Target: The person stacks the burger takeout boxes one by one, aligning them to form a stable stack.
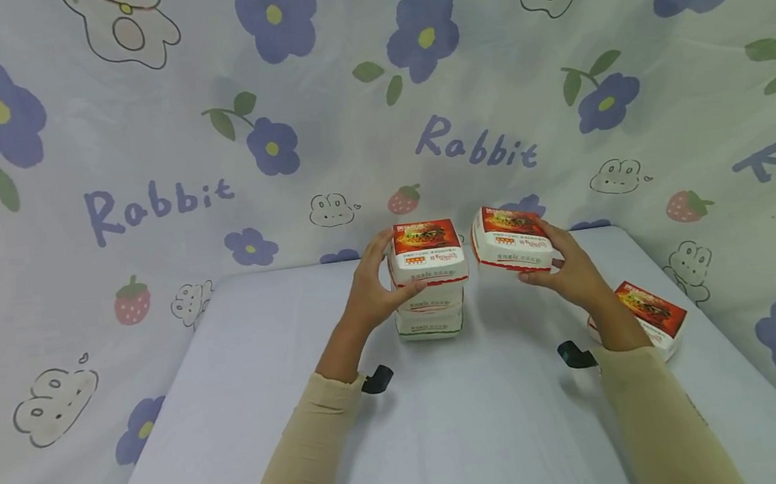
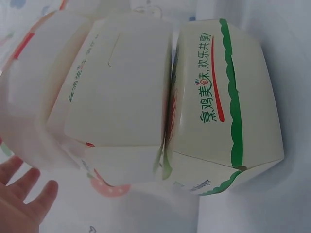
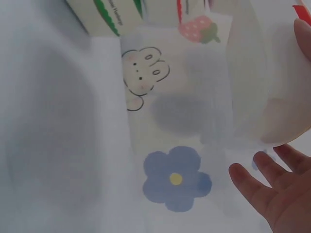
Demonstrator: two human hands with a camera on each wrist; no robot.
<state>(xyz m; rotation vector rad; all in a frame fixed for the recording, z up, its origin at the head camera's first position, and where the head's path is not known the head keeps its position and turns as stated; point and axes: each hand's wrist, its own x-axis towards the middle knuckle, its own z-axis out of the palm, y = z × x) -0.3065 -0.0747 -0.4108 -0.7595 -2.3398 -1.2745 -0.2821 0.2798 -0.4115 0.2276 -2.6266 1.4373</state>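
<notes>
Currently, in the head view, the left hand (image 1: 374,286) grips the top box (image 1: 427,252) of a stack, its thumb along the near side and its fingers round the left side. That box is white, with a red-orange lid panel showing a burger, small printed characters and a red lower edge. Directly below it are paler stacked boxes (image 1: 431,323), the lowest with a thin green edge, on the white table (image 1: 448,431). Just right of the stack, the right hand (image 1: 569,271) holds a tilted box (image 1: 510,239) in the air, its burger panel facing up. Near the right forearm, a matching spare box (image 1: 654,314) lies at an angle on the table.

From the left wrist, the stack appears sideways: white cardboard faces, slanted sides, green Chinese lettering (image 2: 206,80) with a red stroke, and a scalloped green border (image 2: 234,97). The left fingertips spread at the lower left.

From the right wrist, the held box is a pale, blurred shape at the upper right, between the thumb above and the spread fingers below. Beyond it hangs cloth printed with a blue flower (image 3: 160,167).
</notes>
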